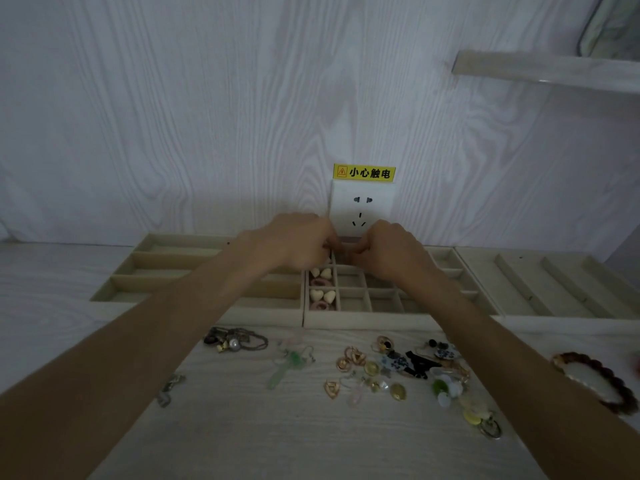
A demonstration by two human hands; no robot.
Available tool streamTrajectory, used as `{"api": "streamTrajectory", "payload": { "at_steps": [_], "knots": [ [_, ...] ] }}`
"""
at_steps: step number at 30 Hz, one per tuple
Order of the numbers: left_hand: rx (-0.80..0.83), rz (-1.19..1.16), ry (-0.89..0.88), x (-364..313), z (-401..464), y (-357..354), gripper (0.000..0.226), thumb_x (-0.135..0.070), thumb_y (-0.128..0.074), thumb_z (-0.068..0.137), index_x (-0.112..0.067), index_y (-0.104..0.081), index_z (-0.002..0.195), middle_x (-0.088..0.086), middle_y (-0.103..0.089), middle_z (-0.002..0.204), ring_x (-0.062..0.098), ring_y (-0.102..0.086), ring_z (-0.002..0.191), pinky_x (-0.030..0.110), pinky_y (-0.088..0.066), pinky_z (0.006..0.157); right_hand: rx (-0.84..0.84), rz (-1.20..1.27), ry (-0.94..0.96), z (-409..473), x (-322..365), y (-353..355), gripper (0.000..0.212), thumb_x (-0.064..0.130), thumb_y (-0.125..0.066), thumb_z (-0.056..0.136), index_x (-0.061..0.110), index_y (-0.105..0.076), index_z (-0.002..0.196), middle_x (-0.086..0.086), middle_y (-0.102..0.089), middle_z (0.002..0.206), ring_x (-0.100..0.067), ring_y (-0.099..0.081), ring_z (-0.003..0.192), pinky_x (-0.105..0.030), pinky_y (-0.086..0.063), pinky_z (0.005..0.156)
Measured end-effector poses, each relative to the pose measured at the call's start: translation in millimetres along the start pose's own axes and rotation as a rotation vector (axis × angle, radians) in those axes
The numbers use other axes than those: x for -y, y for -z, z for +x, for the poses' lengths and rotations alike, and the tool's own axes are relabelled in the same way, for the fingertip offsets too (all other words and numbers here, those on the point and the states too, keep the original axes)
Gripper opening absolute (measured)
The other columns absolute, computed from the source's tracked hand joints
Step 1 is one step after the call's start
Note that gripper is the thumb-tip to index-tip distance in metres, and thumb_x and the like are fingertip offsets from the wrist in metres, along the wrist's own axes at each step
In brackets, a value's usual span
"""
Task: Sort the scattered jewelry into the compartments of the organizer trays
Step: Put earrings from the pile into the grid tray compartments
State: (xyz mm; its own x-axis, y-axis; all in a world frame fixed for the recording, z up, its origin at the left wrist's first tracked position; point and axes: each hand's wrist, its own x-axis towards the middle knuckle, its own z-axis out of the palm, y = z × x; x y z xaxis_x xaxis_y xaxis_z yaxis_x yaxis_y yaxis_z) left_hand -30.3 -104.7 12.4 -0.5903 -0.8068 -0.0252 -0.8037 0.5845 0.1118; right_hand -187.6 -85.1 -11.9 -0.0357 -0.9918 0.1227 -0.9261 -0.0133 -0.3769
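Hands first: my left hand (298,242) and right hand (384,249) meet over the far edge of the middle tray (367,320), fingers curled in toward each other above its far left squares, just in front of the wall socket (362,209). I can't tell what they have hold of, if anything; the fingertips hide it, and a small piece could be pinched between them. I judge this the placing step, settling something into a far square. Nearer in that same left column, two squares already hold heart earrings (322,294) and pink rings (318,305) (a tidy start). Most of the jewelry is still loose on the table (242,427) near me: a tangle of chains (235,341) to the left, a green pendant (285,368) in the middle, gold earrings (351,358) and mixed studs to the right, and a bead bracelet (595,382) far right. The left tray (156,271) with long slots and the right tray (540,282) look unfilled. Next calls for letting go cleanly, then drawing back over the tray's near wall to pick out one small piece without dragging its neighbours.
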Motion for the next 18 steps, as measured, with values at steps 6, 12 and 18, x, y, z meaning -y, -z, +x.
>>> {"api": "streamTrajectory", "payload": {
  "at_steps": [6,12,18],
  "knots": [
    [-0.002,0.151,-0.011,-0.9,5.7,-5.7,0.042,-0.014,-0.044,0.088,-0.028,-0.058,0.125,0.000,-0.056,0.131,0.023,-0.054,0.114,0.034,-0.048,0.086,0.071,0.021,0.040,-5.0,-2.9,10.9,0.021,0.028,-0.063,0.085,0.015,-0.075,0.094,-0.002,-0.066,0.075,-0.017,-0.060,0.073,-0.027,-0.044,0.059],
    [-0.159,0.124,-0.016,-2.8,-6.9,4.1,0.037,-0.027,-0.045,0.091,-0.035,-0.058,0.125,-0.005,-0.055,0.131,0.021,-0.052,0.118,0.027,-0.035,0.077,0.112,-0.051,0.218,-22.0,-12.1,36.0,0.033,0.014,-0.044,0.095,0.034,-0.068,0.107,-0.002,-0.064,0.114,-0.019,-0.061,0.088,-0.032,-0.050,0.077],
    [-0.036,0.179,-0.001,-9.7,-7.7,3.7,0.041,-0.026,-0.048,0.090,-0.033,-0.056,0.129,0.003,-0.062,0.121,0.021,-0.059,0.101,0.025,-0.035,0.067,0.206,-0.249,0.295,-22.3,-7.7,26.0,0.048,0.003,-0.042,0.091,0.034,-0.059,0.123,0.010,-0.049,0.087,-0.021,-0.055,0.104,-0.028,-0.038,0.072]
  ]
}}
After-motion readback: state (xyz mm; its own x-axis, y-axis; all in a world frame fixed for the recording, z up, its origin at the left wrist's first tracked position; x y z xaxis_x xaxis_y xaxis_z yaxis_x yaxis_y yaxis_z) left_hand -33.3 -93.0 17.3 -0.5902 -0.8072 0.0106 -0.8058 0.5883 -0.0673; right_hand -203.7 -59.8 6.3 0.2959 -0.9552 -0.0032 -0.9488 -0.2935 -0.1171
